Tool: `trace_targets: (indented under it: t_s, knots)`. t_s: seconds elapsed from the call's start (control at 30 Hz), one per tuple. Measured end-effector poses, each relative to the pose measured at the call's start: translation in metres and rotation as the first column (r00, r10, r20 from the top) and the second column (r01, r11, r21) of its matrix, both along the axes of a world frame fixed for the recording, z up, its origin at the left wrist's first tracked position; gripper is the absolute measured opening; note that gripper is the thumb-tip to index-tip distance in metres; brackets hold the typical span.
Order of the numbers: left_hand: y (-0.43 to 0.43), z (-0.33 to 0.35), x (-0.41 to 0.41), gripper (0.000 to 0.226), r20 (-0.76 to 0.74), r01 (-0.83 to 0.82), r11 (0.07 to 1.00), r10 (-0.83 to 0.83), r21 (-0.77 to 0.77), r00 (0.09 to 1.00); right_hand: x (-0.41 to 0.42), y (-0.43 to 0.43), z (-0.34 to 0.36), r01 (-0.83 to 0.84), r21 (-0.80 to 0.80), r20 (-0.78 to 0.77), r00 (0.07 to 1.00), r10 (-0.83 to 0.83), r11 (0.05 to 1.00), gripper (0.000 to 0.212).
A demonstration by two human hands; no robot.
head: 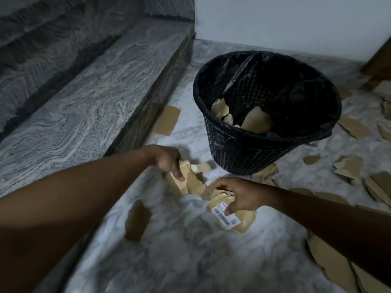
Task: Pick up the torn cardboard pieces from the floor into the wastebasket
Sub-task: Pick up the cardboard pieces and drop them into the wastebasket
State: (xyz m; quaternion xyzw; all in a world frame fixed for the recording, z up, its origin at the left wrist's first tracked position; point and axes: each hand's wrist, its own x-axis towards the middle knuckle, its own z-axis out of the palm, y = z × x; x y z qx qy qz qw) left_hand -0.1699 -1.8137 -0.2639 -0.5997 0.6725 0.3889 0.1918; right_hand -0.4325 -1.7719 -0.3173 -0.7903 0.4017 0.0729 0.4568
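A black mesh wastebasket (232,153) with a black liner stands on the marble floor, and several brown cardboard pieces (256,121) lie inside it. Just in front of it, my left hand (169,161) grips a bunch of torn cardboard pieces (190,182) low over the floor. To the right, my right hand (239,197) holds a cardboard piece with a white barcode label (228,218). More torn pieces lie on the floor: one (137,220) near my left forearm, one (167,120) by the step.
A grey granite step (84,106) rises along the left, with another above it. Several cardboard scraps (349,166) are scattered right of the basket and at the lower right (330,263). A white wall (296,22) stands behind, brown wood (378,64) at far right.
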Motion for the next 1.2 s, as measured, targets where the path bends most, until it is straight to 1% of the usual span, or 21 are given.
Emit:
trace_targets:
  t_s: [0.07,0.1,0.17,0.23,0.3,0.37,0.43,0.5,0.57,0.6,0.63,0.73,0.8,0.87,0.93,1.0,1.07,1.13,1.17,1.2]
  knots:
    - [0.008,-0.017,-0.015,0.063,0.036,0.05,0.996,-0.048,-0.074,0.998,-0.006,0.001,-0.005,0.013,-0.093,-0.114,0.993,-0.024,0.996,0.057]
    - [0.013,-0.027,-0.022,0.066,0.052,0.077,0.99,-0.071,-0.119,0.996,-0.008,0.003,-0.007,0.031,-0.133,-0.155,0.987,-0.052,0.991,0.058]
    - [0.019,-0.041,-0.032,0.065,0.076,0.134,0.972,-0.121,-0.191,0.99,-0.008,0.008,-0.011,0.062,-0.186,-0.21,0.973,-0.101,0.981,0.069]
    - [0.022,-0.048,-0.037,0.063,0.122,0.221,0.952,-0.199,-0.211,0.972,-0.005,0.01,-0.013,0.061,-0.236,-0.257,0.959,-0.122,0.97,0.079]
    - [0.023,-0.05,-0.04,0.056,0.155,0.274,0.934,-0.243,-0.23,0.958,0.0,0.009,-0.014,0.069,-0.266,-0.282,0.948,-0.146,0.961,0.076]
    - [0.024,-0.052,-0.041,0.057,0.156,0.231,0.931,-0.193,-0.284,0.969,0.006,0.008,-0.015,0.099,-0.25,-0.294,0.94,-0.173,0.963,0.07]
    - [0.027,-0.055,-0.042,0.068,0.159,0.163,0.927,-0.115,-0.337,0.981,0.012,0.01,-0.016,0.123,-0.237,-0.316,0.928,-0.196,0.964,0.067]
    - [0.028,-0.059,-0.043,0.08,0.154,0.096,0.923,-0.04,-0.374,0.987,0.019,0.012,-0.017,0.112,-0.27,-0.356,0.911,-0.207,0.956,0.064]
    - [0.029,-0.063,-0.04,0.09,0.137,0.02,0.933,0.032,-0.359,0.99,0.024,0.013,-0.017,0.098,-0.302,-0.38,0.9,-0.214,0.948,0.063]
    - [0.028,-0.063,-0.038,0.091,0.152,0.012,0.94,0.043,-0.342,0.987,0.026,0.013,-0.017,0.106,-0.302,-0.38,0.898,-0.222,0.947,0.062]
    - [0.027,-0.063,-0.037,0.088,0.18,0.021,0.945,0.04,-0.325,0.983,0.027,0.013,-0.016,0.128,-0.294,-0.374,0.897,-0.237,0.947,0.062]
    - [0.025,-0.063,-0.032,0.068,0.23,0.013,0.967,0.047,-0.255,0.972,0.026,0.012,-0.015,0.213,-0.272,-0.34,0.891,-0.301,0.938,0.056]
    - [0.025,-0.066,-0.03,0.064,0.235,-0.01,0.975,0.064,-0.223,0.97,0.024,0.013,-0.015,0.248,-0.269,-0.312,0.891,-0.328,0.931,0.052]
    - [0.025,-0.067,-0.029,0.064,0.221,0.022,0.975,0.028,-0.219,0.975,0.022,0.015,-0.014,0.275,-0.263,-0.279,0.896,-0.346,0.925,0.055]
    - [0.025,-0.068,-0.028,0.062,0.159,0.053,0.971,-0.015,-0.233,0.987,0.021,0.014,-0.013,0.312,-0.238,-0.237,0.9,-0.366,0.92,0.061]
    - [0.028,-0.067,-0.028,0.058,0.042,-0.014,0.976,0.023,-0.216,0.999,0.02,0.011,-0.011,0.339,-0.212,-0.222,0.897,-0.383,0.917,0.068]
    - [0.034,-0.063,-0.03,0.063,-0.038,-0.085,0.981,0.079,-0.177,0.996,0.018,0.009,-0.009,0.339,-0.188,-0.236,0.895,-0.378,0.922,0.075]
    - [0.039,-0.053,-0.032,0.059,-0.07,-0.122,0.985,0.114,-0.119,0.991,0.014,0.007,-0.007,0.333,-0.17,-0.247,0.897,-0.367,0.928,0.081]
    - [0.04,-0.045,-0.031,0.053,-0.068,-0.128,0.989,0.123,-0.077,0.99,0.012,0.007,-0.006,0.317,-0.155,-0.256,0.902,-0.348,0.936,0.079]
    - [0.041,-0.036,-0.028,0.048,-0.042,-0.119,0.993,0.118,-0.025,0.992,0.01,0.007,-0.006,0.295,-0.137,-0.271,0.907,-0.323,0.945,0.074]
